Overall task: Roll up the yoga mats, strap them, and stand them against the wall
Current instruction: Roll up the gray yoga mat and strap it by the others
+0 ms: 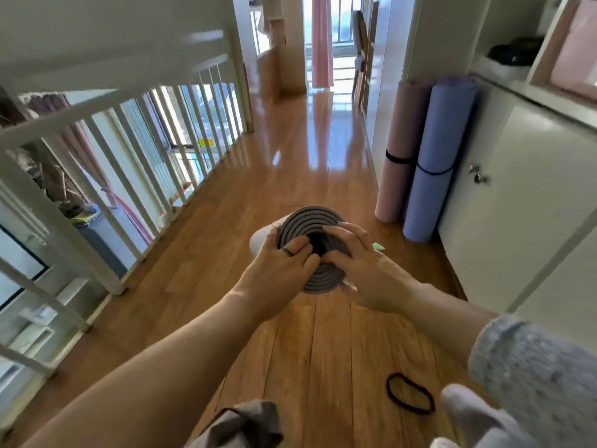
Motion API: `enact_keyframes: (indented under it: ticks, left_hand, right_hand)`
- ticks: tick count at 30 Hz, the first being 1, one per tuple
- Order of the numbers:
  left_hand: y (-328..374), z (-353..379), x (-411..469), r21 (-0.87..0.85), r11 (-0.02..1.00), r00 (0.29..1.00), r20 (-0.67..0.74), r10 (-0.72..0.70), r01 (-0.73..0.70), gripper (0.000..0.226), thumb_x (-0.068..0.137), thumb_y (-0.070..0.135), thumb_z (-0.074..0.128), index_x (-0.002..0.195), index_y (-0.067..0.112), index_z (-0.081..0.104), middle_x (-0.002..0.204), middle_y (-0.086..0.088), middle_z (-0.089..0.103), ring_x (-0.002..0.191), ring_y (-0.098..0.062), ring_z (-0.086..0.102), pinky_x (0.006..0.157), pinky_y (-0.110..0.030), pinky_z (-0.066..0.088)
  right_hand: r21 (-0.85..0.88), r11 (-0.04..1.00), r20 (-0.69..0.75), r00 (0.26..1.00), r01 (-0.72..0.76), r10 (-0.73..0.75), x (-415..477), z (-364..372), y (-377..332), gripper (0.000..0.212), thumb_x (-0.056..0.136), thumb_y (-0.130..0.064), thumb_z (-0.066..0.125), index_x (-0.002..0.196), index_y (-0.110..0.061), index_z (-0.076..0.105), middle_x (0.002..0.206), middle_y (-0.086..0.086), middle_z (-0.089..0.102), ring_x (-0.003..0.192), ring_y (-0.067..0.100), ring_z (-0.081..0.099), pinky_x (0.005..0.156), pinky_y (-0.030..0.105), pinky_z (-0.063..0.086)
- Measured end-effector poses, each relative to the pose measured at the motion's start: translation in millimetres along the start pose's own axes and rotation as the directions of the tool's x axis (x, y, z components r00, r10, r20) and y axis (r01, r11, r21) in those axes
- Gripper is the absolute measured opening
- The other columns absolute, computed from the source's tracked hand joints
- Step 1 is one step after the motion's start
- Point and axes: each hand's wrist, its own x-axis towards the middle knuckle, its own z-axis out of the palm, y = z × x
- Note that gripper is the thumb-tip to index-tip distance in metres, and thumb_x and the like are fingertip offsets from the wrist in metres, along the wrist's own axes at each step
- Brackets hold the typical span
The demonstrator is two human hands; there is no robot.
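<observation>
A rolled grey yoga mat [308, 221] stands on end on the wooden floor, its spiral top facing me. My left hand [284, 263] lies on the left of that top with fingers reaching into the centre hole. My right hand [358, 257] covers the right side, fingers curled over the spiral toward the hole. A dark elastic strap [410, 397] lies loose on the floor near my feet. A pink rolled mat [399, 147] and a blue rolled mat [434, 156], each with a dark strap round its middle, stand against the white cabinet on the right.
A white railing [129, 156] runs along the left over an open drop. White cabinet doors [523, 195] line the right. The wooden floor [290, 156] stretches ahead toward a balcony door with a pink curtain [321, 40]. A small green object [378, 246] lies beside the grey mat.
</observation>
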Motion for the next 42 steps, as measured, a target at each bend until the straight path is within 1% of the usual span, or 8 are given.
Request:
enact_keyframes:
  ticks: [12,15,18,22,25,30,36,42]
  left_hand:
    - [50.4,172.8,6.1,-0.07,0.998,0.996,-0.092,-0.017,0.011,0.036,0.072,0.014,0.069,0.105,0.009,0.054,0.104,-0.01,0.065,0.112,-0.028,0.048,0.096,-0.069,0.035]
    - [64.7,210.6,25.0,-0.052,0.996,0.996,-0.049,0.069,-0.071,0.044,0.067,0.01,0.075,0.107,0.007,0.058,0.106,-0.011,0.064,0.113,-0.03,0.048,0.096,-0.071,0.035]
    - [95.2,242.5,40.5,0.019,0.976,0.971,0.104,0.215,-0.218,0.052,0.065,0.014,0.08,0.114,0.011,0.062,0.115,-0.008,0.062,0.12,-0.028,0.048,0.097,-0.069,0.037]
    - [138.2,275.3,59.7,0.08,0.92,0.902,0.243,0.356,-0.384,0.061,0.077,0.018,0.071,0.133,0.015,0.05,0.128,-0.004,0.055,0.131,-0.025,0.042,0.104,-0.068,0.026]
    - [157.4,294.9,72.1,0.126,0.895,0.885,0.262,0.385,-0.427,0.058,0.08,0.016,0.065,0.136,0.013,0.047,0.128,-0.006,0.054,0.129,-0.024,0.041,0.104,-0.067,0.023]
    - [174.5,312.8,80.4,0.135,0.868,0.864,0.252,0.436,-0.477,0.058,0.075,0.005,0.038,0.13,0.015,0.054,0.121,-0.002,0.058,0.122,-0.02,0.047,0.104,-0.066,0.025]
    - [174.9,311.0,78.3,0.107,0.862,0.851,0.259,0.457,-0.496,0.058,0.076,0.006,0.036,0.131,0.013,0.051,0.12,-0.004,0.058,0.123,-0.021,0.047,0.105,-0.066,0.024]
    - [151.1,284.8,80.1,0.079,0.891,0.871,0.264,0.414,-0.448,0.063,0.083,0.011,0.062,0.141,0.012,0.037,0.132,-0.007,0.049,0.133,-0.026,0.037,0.106,-0.067,0.02]
  right_hand:
    - [-0.029,1.0,0.205,0.979,0.001,0.005,-46.2,117.1,49.1,0.045,0.081,-0.026,0.068,0.122,-0.01,0.058,0.135,0.013,0.043,0.131,0.031,0.037,0.095,0.034,0.049]
    - [0.042,0.971,0.271,0.938,-0.237,0.218,-66.5,126.2,74.1,0.043,0.083,-0.022,0.067,0.121,-0.005,0.056,0.129,0.014,0.05,0.113,0.028,0.056,0.087,0.03,0.053]
    - [0.011,0.87,0.502,0.755,-0.493,0.422,-105.3,155.0,91.2,0.033,0.09,-0.018,0.059,0.122,-0.013,0.056,0.125,0.008,0.051,0.102,0.025,0.058,0.078,0.03,0.049]
    - [-0.251,0.771,0.913,0.12,-0.586,0.389,-165.3,211.6,103.0,0.032,0.094,-0.022,0.053,0.126,-0.021,0.055,0.124,0.002,0.054,0.107,0.021,0.057,0.089,0.034,0.052]
    - [-0.335,0.738,0.929,-0.077,-0.585,0.361,-195.6,246.2,98.6,0.036,0.093,-0.03,0.058,0.126,-0.017,0.054,0.115,0.004,0.057,0.1,0.023,0.06,0.085,0.036,0.054]
    - [-0.389,0.67,0.89,-0.072,-0.633,0.45,-228.7,290.0,90.6,0.035,0.091,-0.042,0.061,0.104,-0.011,0.057,0.086,0.001,0.053,0.081,0.02,0.057,0.067,0.03,0.048]
    - [-0.431,0.613,0.87,-0.125,-0.662,0.477,-237.9,306.4,93.2,0.019,0.097,-0.023,0.053,0.108,-0.008,0.06,0.077,0.0,0.049,0.077,0.019,0.057,0.066,0.029,0.048]
    - [-0.221,0.377,0.869,-0.007,-0.899,0.494,-191.5,267.2,109.0,0.031,0.097,-0.026,0.051,0.121,-0.008,0.055,0.113,0.008,0.061,0.102,0.023,0.061,0.082,0.03,0.052]
